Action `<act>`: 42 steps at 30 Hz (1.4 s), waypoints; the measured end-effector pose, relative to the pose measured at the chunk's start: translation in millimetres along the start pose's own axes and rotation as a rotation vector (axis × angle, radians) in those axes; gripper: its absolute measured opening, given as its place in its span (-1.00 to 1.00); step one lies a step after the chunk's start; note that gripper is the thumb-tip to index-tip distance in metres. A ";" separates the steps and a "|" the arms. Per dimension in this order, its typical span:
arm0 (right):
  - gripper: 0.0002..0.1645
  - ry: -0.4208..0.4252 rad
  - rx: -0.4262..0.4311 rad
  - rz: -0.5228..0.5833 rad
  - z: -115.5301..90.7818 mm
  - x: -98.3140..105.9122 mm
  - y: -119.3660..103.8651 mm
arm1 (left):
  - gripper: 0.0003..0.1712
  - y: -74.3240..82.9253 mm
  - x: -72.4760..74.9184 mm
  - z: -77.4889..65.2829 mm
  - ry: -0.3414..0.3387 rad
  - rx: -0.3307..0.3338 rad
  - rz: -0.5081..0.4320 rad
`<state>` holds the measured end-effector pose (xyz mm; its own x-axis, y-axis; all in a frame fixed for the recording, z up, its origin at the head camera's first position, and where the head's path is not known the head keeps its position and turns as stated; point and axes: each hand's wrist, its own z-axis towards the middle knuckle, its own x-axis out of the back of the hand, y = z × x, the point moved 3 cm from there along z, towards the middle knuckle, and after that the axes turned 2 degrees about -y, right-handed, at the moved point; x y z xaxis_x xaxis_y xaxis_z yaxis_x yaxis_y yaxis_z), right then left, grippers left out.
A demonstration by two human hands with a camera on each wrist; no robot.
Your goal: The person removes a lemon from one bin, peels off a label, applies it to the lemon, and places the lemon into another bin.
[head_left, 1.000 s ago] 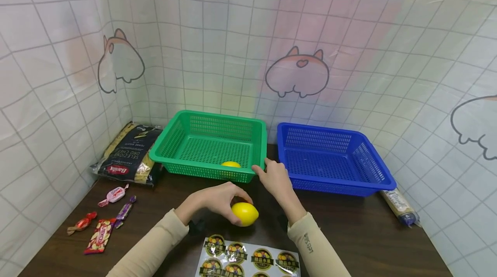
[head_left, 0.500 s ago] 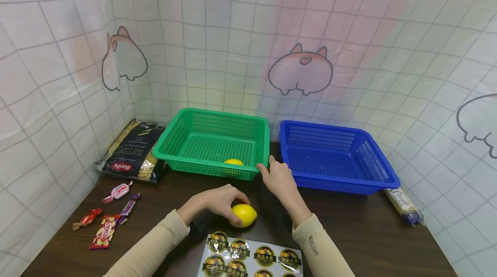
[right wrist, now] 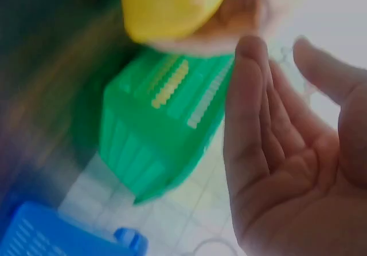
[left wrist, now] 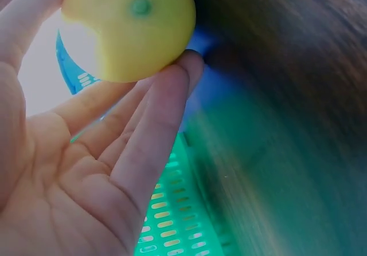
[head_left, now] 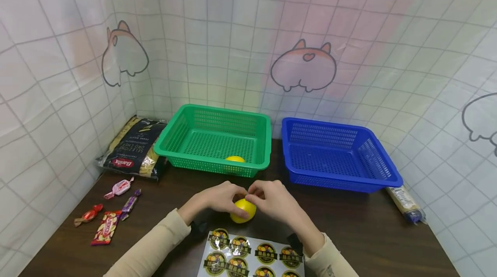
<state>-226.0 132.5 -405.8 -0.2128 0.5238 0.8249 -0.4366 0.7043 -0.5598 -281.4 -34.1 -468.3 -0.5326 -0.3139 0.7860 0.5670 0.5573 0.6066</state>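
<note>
Fingers and thumb of the left hand (head_left: 217, 199) grip a yellow lemon (head_left: 243, 211) in front of the baskets; whether it touches the brown table (head_left: 357, 225) I cannot tell. Just beside it, the right hand (head_left: 273, 201) holds nothing, fingers fairly straight, with a gap to the thumb. Farthest left lie a red twisted candy (head_left: 89, 215), a flat red packet (head_left: 106, 228), a pink-wrapped candy (head_left: 119, 188) and a purple candy (head_left: 130, 204). Behind them lies a black pasta bag (head_left: 136, 148), near a green basket (head_left: 198, 164) with a second lemon (head_left: 235, 158) inside its front wall. A sticker sheet (head_left: 251, 259) lies nearest the person. Rightward stands a blue basket (head_left: 334, 182), partly hiding a clear-wrapped packet (head_left: 406, 203).
</note>
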 end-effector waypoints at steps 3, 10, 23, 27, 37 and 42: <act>-0.84 -0.148 0.053 0.025 -9.2 -10.6 -3.8 | -0.38 1.0 0.3 0.2 0.004 -0.005 0.005; -0.78 -0.312 0.088 -0.030 -20.5 -31.7 -2.9 | -0.38 -0.5 -0.5 0.1 -0.004 0.002 0.033; -0.70 -0.342 0.170 -0.150 -25.3 -57.5 -6.0 | -0.36 -3.7 3.7 -7.1 0.011 0.092 -0.047; -0.68 -0.334 0.187 -0.213 -26.3 -64.8 -5.4 | -0.36 -6.0 4.7 -8.8 0.022 0.135 -0.094; -0.77 -0.313 0.160 -0.275 -27.5 -72.3 -2.7 | -0.37 -7.2 2.2 -10.7 0.003 0.201 -0.235; -0.87 -0.299 0.139 -0.237 -27.0 -74.6 -3.8 | -0.38 -6.6 3.0 -12.2 -0.005 0.193 -0.239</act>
<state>-184.9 103.7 -467.4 -0.3282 0.1781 0.9277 -0.6134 0.7067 -0.3526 -279.1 -48.0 -468.5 -0.6400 -0.4497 0.6230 0.2955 0.6044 0.7399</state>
